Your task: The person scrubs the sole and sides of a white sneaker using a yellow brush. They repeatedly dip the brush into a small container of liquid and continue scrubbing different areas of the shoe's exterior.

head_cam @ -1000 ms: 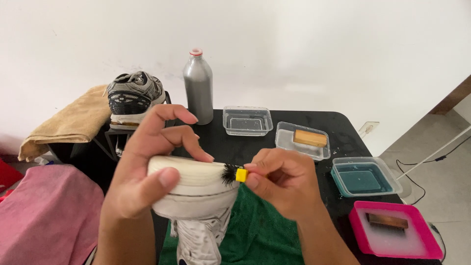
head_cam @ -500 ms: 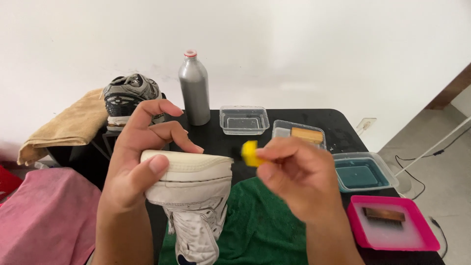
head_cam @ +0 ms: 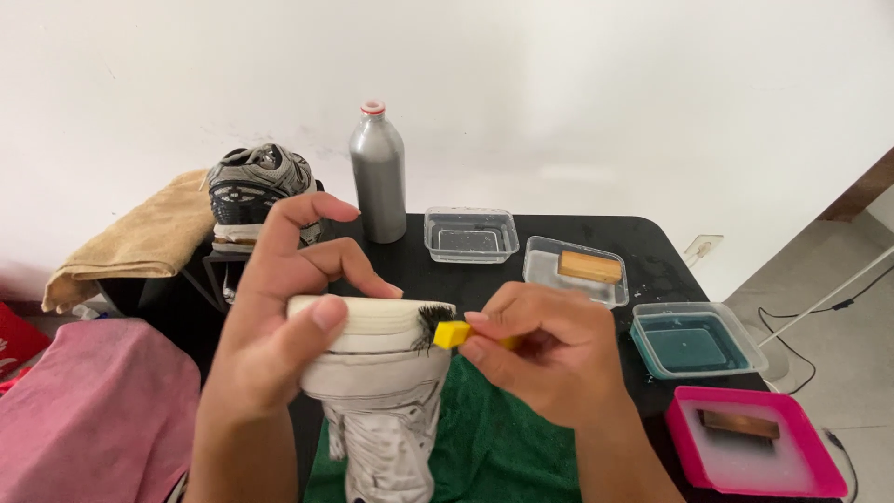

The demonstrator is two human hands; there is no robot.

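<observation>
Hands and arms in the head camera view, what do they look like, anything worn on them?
Both are bare. The left hand and right hand wear no gloves, and no rings, watch or bands show. The forearms are uncovered down to the bottom edge of the picture, with no sleeve in view. The fingers have short, unpainted nails. No markings or cables on either arm.

Bright even daylight, soft shadows, sharp focus, slight wide-angle distortion

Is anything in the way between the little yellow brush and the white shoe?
No. The yellow brush in the right hand has its black bristles right against the sole of the white shoe, which the left hand holds up.
</observation>
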